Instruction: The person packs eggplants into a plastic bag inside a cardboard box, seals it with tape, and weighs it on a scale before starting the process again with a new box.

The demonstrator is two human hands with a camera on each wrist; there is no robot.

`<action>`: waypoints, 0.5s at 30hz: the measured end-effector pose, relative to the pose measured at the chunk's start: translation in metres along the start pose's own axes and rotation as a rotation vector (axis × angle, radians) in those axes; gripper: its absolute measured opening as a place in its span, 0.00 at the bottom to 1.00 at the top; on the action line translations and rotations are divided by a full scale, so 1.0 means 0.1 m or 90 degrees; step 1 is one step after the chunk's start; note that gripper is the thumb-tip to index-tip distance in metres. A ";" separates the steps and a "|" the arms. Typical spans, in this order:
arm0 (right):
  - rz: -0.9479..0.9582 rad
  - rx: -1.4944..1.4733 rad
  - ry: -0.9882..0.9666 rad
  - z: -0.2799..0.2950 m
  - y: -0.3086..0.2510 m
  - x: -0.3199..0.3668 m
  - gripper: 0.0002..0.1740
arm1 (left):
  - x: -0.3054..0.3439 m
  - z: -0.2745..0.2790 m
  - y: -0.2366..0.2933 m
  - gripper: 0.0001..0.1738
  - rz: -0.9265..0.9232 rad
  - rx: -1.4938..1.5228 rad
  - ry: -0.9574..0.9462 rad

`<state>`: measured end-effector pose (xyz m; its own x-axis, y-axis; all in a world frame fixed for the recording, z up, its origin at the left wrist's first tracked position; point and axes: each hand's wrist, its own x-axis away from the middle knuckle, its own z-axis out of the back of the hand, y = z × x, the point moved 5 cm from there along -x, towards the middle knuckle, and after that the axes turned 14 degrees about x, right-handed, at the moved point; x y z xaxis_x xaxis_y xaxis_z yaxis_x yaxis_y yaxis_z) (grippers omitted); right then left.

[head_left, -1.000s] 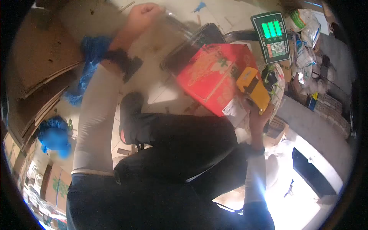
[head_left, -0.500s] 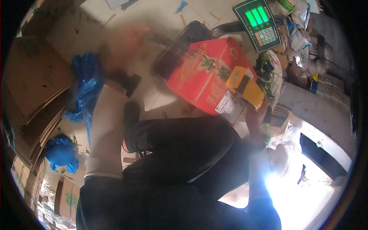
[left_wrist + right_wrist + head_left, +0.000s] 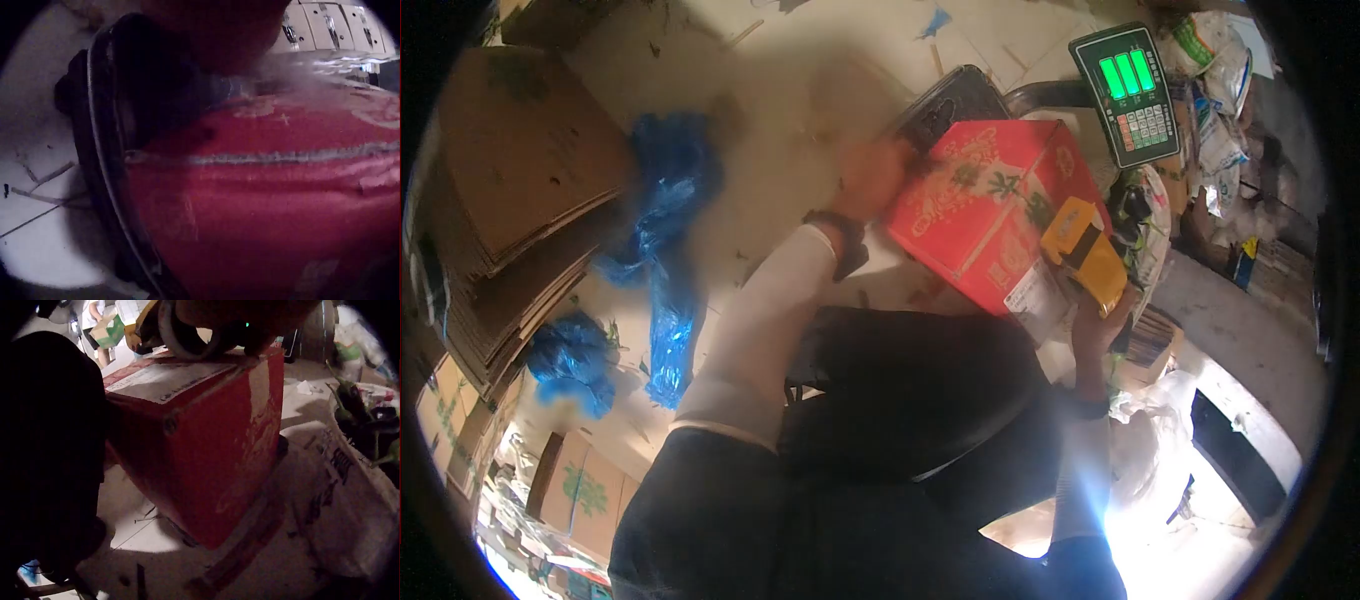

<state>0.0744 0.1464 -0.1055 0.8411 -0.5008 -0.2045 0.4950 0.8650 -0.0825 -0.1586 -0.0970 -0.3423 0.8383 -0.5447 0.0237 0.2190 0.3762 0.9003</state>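
Observation:
A red carton with gold print (image 3: 975, 215) stands tilted in the head view, partly over the dark scale platform (image 3: 950, 100). My right hand (image 3: 1095, 325) grips a yellow tape dispenser (image 3: 1088, 255) at the carton's near right corner, by a white label (image 3: 1035, 290). In the right wrist view a tape roll (image 3: 178, 340) shows in the dispenser above the carton's top. My left hand (image 3: 872, 180) is blurred at the carton's left end; the left wrist view has that hand (image 3: 219, 31) dark and close above the red surface, its fingers unclear.
A scale display (image 3: 1128, 90) glows green behind the carton. Crumpled blue plastic (image 3: 668, 250) lies on the floor at left, near stacked flat cardboard (image 3: 530, 165). To the right, a round basket (image 3: 1155, 225) holds green-stemmed, dark vegetables. A bent knee (image 3: 920, 380) is close in front.
My left hand has come from the far left, over the floor, to the carton's left end. The right hand stays at the near right corner with the tape dispenser. The head view has shifted slightly.

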 end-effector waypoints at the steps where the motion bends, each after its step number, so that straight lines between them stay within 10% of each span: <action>1: -0.005 -0.003 0.000 0.00 0.01 0.01 0.25 | 0.04 -0.05 -0.01 0.13 -0.001 -0.004 -0.004; 15: -0.096 -0.091 0.026 -0.15 0.14 0.10 0.24 | 0.11 -0.19 0.17 0.13 0.035 0.032 -0.023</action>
<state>0.0864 0.1543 -0.1237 0.7490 -0.6256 -0.2183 0.5761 0.7776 -0.2518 -0.1364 -0.0828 -0.3352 0.8293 -0.5516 0.0895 0.1462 0.3688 0.9179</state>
